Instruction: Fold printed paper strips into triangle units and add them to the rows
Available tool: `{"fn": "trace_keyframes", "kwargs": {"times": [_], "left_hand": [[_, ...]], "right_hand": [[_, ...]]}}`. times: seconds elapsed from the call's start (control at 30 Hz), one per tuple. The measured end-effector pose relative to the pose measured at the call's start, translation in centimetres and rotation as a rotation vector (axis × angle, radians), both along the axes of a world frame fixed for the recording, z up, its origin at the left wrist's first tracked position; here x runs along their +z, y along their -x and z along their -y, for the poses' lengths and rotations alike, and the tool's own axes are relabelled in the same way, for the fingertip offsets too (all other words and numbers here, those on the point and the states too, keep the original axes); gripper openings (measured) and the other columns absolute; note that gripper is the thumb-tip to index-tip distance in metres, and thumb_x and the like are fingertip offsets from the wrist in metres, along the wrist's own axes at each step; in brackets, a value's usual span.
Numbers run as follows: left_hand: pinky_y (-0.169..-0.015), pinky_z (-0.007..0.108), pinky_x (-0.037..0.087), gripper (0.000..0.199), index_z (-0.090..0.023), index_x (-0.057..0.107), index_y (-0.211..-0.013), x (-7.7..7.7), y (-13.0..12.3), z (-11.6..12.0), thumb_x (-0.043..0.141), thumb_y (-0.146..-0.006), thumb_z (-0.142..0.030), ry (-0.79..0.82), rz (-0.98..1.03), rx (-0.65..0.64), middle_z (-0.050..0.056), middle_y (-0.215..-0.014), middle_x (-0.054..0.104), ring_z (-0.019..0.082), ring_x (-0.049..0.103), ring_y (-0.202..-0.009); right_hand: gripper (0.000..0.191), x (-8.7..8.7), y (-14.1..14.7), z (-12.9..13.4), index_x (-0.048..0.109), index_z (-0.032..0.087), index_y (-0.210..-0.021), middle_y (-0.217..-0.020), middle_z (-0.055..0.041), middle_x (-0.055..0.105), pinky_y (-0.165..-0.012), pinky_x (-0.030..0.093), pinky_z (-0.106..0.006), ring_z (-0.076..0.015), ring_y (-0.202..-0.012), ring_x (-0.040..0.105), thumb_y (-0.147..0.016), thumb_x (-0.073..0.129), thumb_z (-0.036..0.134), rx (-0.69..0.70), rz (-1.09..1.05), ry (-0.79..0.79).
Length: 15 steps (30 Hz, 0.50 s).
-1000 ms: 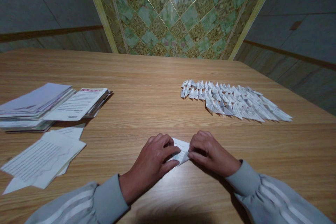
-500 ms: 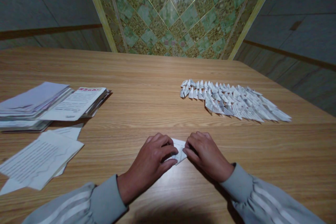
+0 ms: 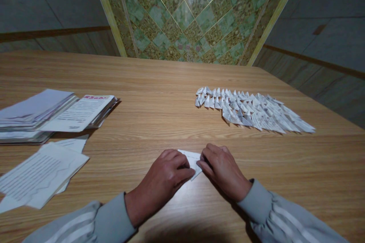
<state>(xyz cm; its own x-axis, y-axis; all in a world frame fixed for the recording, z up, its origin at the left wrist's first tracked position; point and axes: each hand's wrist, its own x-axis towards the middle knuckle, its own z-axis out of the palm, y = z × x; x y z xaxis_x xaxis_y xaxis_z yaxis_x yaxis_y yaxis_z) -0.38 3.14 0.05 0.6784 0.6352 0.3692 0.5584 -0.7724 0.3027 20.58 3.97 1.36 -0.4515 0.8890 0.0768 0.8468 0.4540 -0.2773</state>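
A small folded piece of white paper (image 3: 190,156) with printed lines lies between my two hands, low in the middle of the head view. My left hand (image 3: 174,171) grips its left side, fingers curled over and thumb pressed along the near edge. At the right edge, my right hand (image 3: 221,167) pinches the paper between thumb and fingers. Much of the paper is covered by my fingers. Farther back on the right, several folded paper pieces (image 3: 253,108) with pointed tips stand in tight rows.
Stacked papers and booklets (image 3: 37,108) sit at the left, topped by a printed sheet (image 3: 81,114) with a red heading. Nearer lie loose printed sheets (image 3: 42,174). The wooden table (image 3: 154,95) reaches back to a green tiled wall (image 3: 185,15).
My left thumb and fingers have shifted on the folded paper, and its far left corner now shows more. My right hand keeps its pinch almost unmoved.
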Motion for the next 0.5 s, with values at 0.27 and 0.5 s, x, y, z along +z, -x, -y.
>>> {"fn": "trace_keyframes", "kwargs": {"times": [0.27,0.5], "left_hand": [[-0.072,0.034,0.041,0.017,-0.023,0.069,-0.104,-0.31,0.04,-0.04,0.054,-0.097,-0.025,0.120,0.042,0.063,0.003,-0.083,0.065,0.021,0.056,-0.080],[-0.086,0.041,0.043,0.026,-0.025,0.063,-0.118,-0.46,0.37,-0.36,0.060,-0.093,-0.025,0.161,0.046,0.107,0.008,-0.116,0.063,0.026,0.054,-0.103]], "right_hand": [[0.014,-0.11,-0.10,-0.21,0.059,0.018,-0.083,-0.084,-0.0017,0.061,-0.070,0.031,-0.032,-0.0185,-0.076,0.056,-0.095,0.060,0.026,0.022,0.041,-0.024],[0.013,-0.04,-0.58,-0.38,0.058,0.018,-0.087,-0.087,-0.0017,0.061,-0.075,0.033,-0.032,-0.0193,-0.083,0.058,-0.096,0.059,0.028,0.056,-0.035,0.044]]}}
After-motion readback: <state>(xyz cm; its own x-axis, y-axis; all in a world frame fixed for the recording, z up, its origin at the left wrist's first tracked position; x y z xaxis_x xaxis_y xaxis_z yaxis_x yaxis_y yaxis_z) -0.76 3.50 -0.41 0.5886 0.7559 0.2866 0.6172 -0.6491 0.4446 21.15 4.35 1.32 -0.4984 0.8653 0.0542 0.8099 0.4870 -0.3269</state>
